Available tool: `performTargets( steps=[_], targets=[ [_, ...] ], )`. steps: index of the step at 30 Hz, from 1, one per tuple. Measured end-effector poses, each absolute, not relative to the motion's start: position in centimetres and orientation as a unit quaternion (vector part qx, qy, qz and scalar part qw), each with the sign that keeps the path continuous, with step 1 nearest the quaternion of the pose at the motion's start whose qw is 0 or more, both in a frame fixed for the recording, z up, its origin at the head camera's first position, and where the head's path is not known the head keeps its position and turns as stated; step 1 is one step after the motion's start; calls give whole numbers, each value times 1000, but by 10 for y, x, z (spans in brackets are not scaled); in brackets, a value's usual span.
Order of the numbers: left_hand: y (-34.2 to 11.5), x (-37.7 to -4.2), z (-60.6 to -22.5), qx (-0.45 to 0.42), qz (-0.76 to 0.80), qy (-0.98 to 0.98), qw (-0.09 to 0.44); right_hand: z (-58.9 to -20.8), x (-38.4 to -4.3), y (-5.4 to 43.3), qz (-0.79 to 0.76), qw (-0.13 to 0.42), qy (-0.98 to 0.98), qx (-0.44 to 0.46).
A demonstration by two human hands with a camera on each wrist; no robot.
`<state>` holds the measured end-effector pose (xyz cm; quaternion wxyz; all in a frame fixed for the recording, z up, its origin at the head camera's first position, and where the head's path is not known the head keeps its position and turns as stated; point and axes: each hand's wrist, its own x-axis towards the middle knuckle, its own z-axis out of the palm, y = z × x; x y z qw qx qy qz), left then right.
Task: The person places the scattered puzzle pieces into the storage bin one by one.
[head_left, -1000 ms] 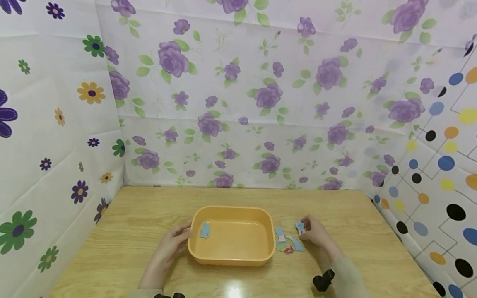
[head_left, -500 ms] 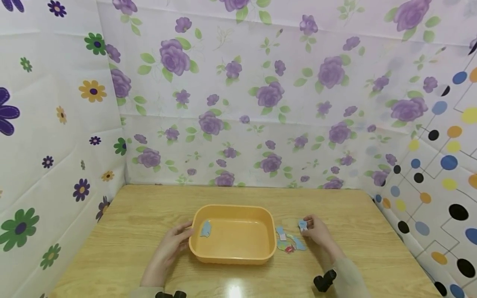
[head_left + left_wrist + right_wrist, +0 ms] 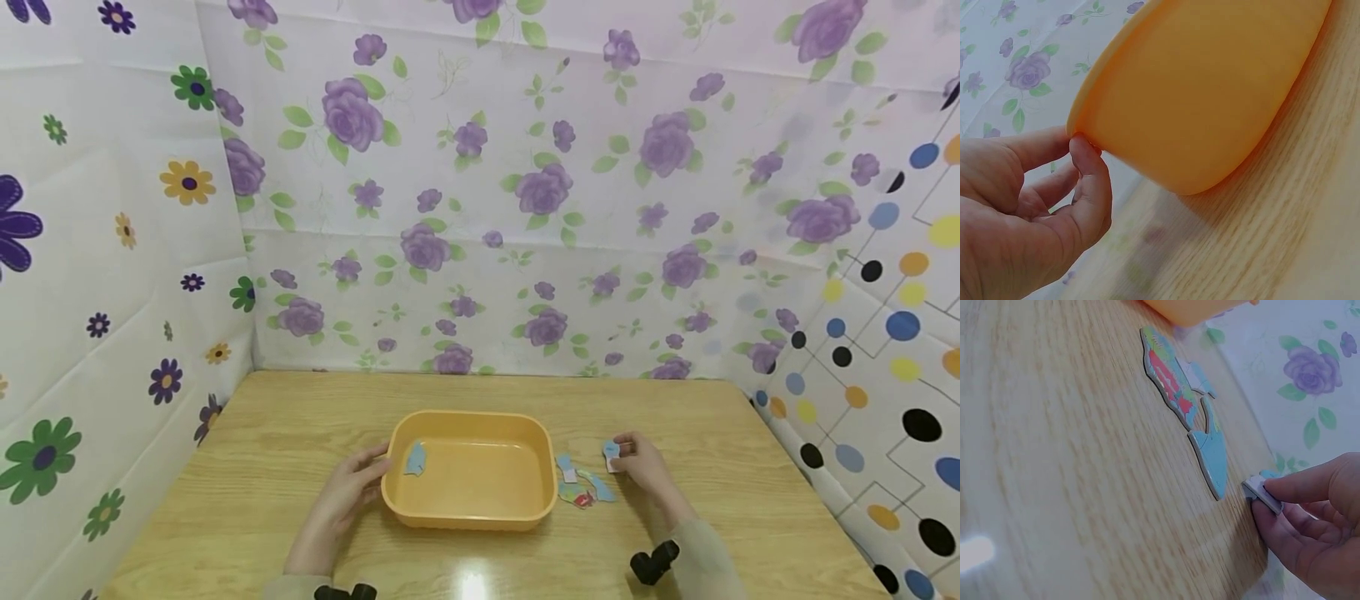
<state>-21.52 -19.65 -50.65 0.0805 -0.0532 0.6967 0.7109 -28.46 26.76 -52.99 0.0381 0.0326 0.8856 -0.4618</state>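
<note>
An orange-yellow plastic basin (image 3: pixel 471 523) stands on the table. My left hand (image 3: pixel 347 492) is at its left end; in the left wrist view, the thumb and fingers pinch the basin's rim (image 3: pixel 1072 119). A blue puzzle piece (image 3: pixel 416 460) lies inside the basin at the left. Right of the basin, my right hand (image 3: pixel 647 468) pinches a small blue-and-white puzzle piece (image 3: pixel 1264 495) between thumb and fingers, close to the tabletop. Between basin and hand lie a red-and-green piece (image 3: pixel 1169 378), a blue piece (image 3: pixel 1211 459) and a blue-and-white piece (image 3: pixel 566 471).
The wooden table (image 3: pixel 315 408) reaches back to a wall hung with purple-flowered cloth (image 3: pixel 487 208). Patterned cloths also line the left and right sides. The loose pieces lie close beside the basin's right wall.
The puzzle piece in my right hand has turned slightly in the fingers. My left hand keeps its hold on the basin. The whole head view has shifted a little.
</note>
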Motion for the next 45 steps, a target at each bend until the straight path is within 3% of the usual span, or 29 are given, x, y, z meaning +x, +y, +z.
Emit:
performTargets(
  steps=[19,45],
  targets=[
    [-195,-215,-508,-63,711,696,80,-502,-288,247,-566,78,820,35],
    [-199,-214,-508,-47,710,698,83,-433,-318,115,-653,111,748,-40]
  ],
)
